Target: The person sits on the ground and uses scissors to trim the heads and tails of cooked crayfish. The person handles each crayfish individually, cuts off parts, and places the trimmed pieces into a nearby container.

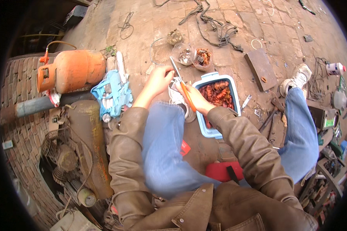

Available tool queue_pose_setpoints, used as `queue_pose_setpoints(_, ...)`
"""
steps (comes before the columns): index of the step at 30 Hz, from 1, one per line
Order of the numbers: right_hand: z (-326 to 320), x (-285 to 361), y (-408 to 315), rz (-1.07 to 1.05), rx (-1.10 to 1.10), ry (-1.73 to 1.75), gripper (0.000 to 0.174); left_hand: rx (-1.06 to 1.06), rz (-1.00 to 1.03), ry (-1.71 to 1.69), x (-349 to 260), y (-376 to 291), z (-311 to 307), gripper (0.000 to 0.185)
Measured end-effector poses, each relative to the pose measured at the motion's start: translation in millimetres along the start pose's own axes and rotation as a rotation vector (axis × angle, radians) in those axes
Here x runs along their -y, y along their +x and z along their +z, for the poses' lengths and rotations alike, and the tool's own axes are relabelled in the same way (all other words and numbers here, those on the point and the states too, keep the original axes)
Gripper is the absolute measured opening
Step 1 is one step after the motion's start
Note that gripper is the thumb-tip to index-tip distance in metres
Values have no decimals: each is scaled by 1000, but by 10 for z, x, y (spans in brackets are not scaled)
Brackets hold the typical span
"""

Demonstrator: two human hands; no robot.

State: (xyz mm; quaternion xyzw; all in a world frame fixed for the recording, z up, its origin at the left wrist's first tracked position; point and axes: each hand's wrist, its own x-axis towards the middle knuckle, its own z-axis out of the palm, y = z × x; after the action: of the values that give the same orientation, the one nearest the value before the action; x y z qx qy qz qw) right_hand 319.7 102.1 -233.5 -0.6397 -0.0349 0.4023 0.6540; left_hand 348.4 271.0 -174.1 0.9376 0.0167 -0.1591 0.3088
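Note:
My right hand is closed round a tool with an orange handle and a long metal blade that points away from me; its exact kind is unclear. Close to the blade, my left hand has its fingers pinched together; whether something small is between them cannot be told. To the right of my hands stands a light blue plastic basin holding reddish, copper-coloured coils. Beyond the hands are clear plastic tubs, one with copper-coloured scraps, one with small pale bits and one with tangled pieces.
An orange gas cylinder, a blue plastic bag and a rusty air compressor line the left. Black cables lie ahead. At right are a metal block, a utility knife, a hammer and a bottle.

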Motion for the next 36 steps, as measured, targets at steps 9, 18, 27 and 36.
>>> queue_pose_setpoints(9,-51,-285,1003,342,-47,124,87,138,-22,47,657,1077,246,26)
queue_pose_setpoints(18,-63,-240,1148,382,-68,89,85,213,-83,46,848,1274,368,23)
queue_pose_setpoints(27,-109,-264,1173,391,-46,278,84,118,-95,-122,1051,1252,526,24)
queue_pose_setpoints(36,-112,-220,1204,286,-63,348,73,57,-90,-298,1109,1177,559,19)
